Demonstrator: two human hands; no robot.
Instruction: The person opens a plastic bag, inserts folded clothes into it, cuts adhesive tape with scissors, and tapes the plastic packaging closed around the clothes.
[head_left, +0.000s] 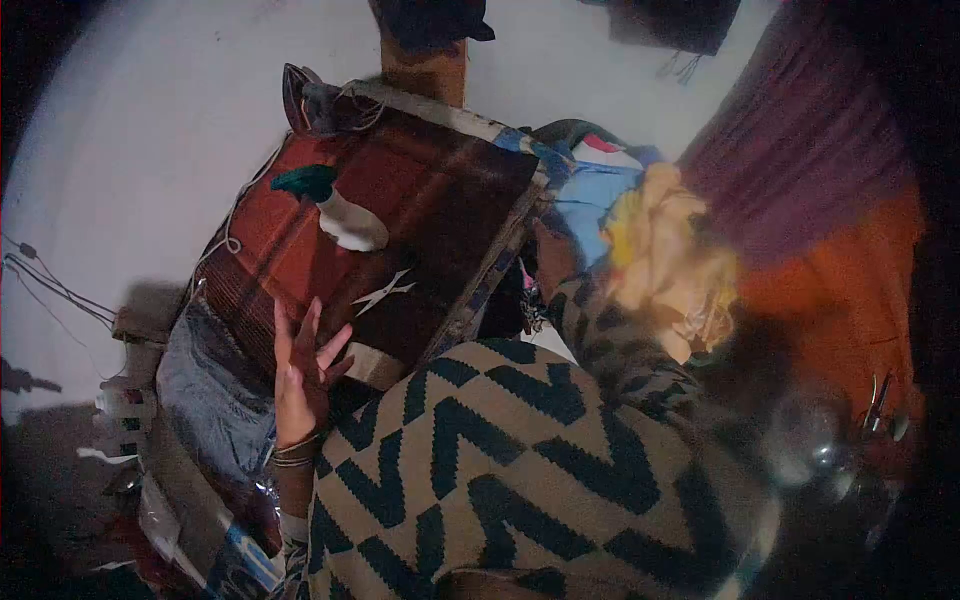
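Observation:
My left hand [300, 385] is raised at the near edge of a red and brown plaid blanket [430, 190], fingers spread and holding nothing. Past the patterned sleeve, my right hand [555, 255] is dark and partly hidden, close to a light blue cloth [590, 205]; its fingers cannot be made out. Beside that arm is a blurred peach and yellow cloth [665, 260]. On the blanket lie a white bottle with a green top [350, 224] and a pair of pale scissors [385, 292].
An iron [322, 108] with a cord is at the blanket's far left corner. Grey fabric or plastic [215, 385] hangs at the near left. Purple cloth [790, 130] and orange cloth [840, 290] are on the right, with a dark metal tool [877, 405] on the orange.

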